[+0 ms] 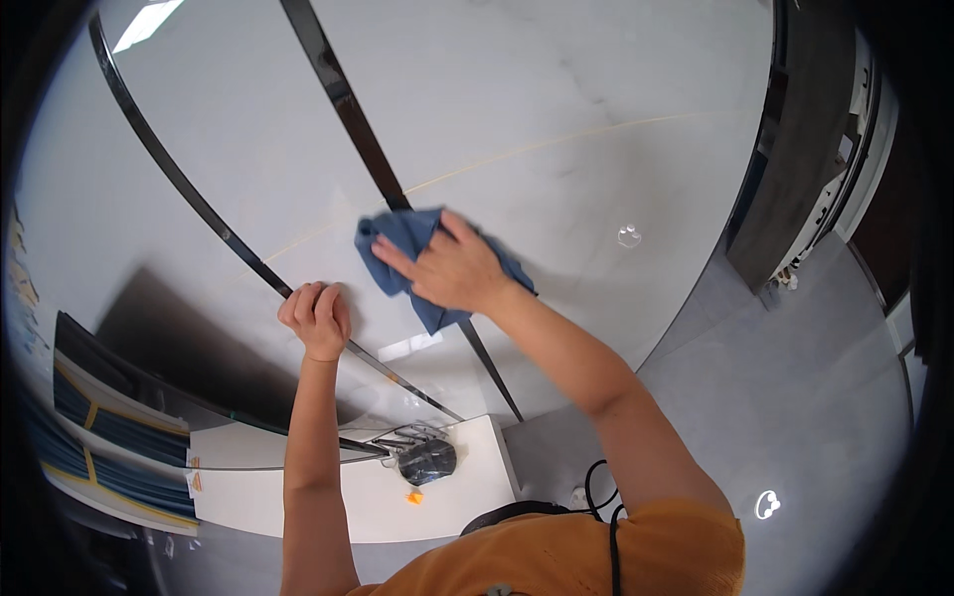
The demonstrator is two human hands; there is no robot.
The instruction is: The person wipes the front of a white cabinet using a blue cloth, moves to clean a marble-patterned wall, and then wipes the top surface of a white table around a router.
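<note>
My right hand (455, 270) presses a crumpled blue cloth (402, 236) against a glossy white, marble-look wall panel (556, 60). One finger stretches out over the cloth, which lies across a dark metal strip (343, 94) running down the panel. To the left, my left hand (316, 316) rests by a second dark strip (184, 184) with its fingers curled. What is inside those fingers, if anything, is hidden.
Below the panel stands a white cabinet top (487, 467) with a dark rounded object (427, 463) and a small orange piece (414, 497) on it. A large black screen (189, 338) juts out at left. Grey floor (785, 387) stretches right, beside a dark grey panel (795, 149).
</note>
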